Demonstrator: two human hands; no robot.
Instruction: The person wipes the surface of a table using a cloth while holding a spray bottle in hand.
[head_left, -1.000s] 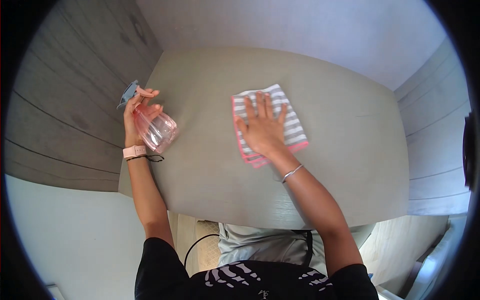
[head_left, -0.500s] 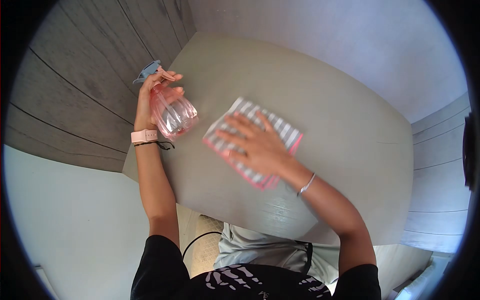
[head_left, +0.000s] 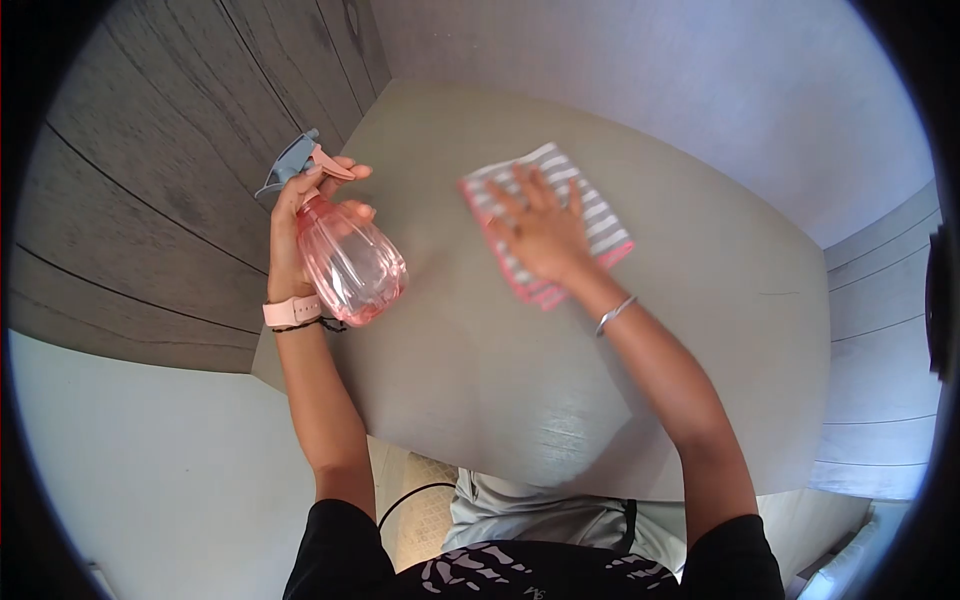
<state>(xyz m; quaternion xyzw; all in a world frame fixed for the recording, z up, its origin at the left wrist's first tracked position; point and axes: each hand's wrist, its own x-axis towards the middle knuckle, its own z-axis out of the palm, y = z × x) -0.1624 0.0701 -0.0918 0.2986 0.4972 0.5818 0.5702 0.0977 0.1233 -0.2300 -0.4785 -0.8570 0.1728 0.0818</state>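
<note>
My left hand [head_left: 312, 205] is wrapped round the neck of a clear pink spray bottle [head_left: 352, 262] with a grey-blue head and pink trigger. The bottle tilts over the left side of the table, some clear liquid in it. Flat on the tabletop, a grey-and-white striped cloth [head_left: 605, 215] with pink edges lies under my right hand [head_left: 545, 232]. The fingers of that hand are spread and slightly blurred, palm pressed down on the cloth.
The grey-beige table [head_left: 470, 380] has a curved back edge against a pale wall [head_left: 640, 70]. Grey wood-grain panels [head_left: 170, 190] stand at the left, lighter panels at the right. A black cable [head_left: 410, 492] hangs below the front edge.
The cloth and my right hand first swept toward the front left and turned, then moved away toward the back. The view has shifted, and the bottle is still in my left hand.
</note>
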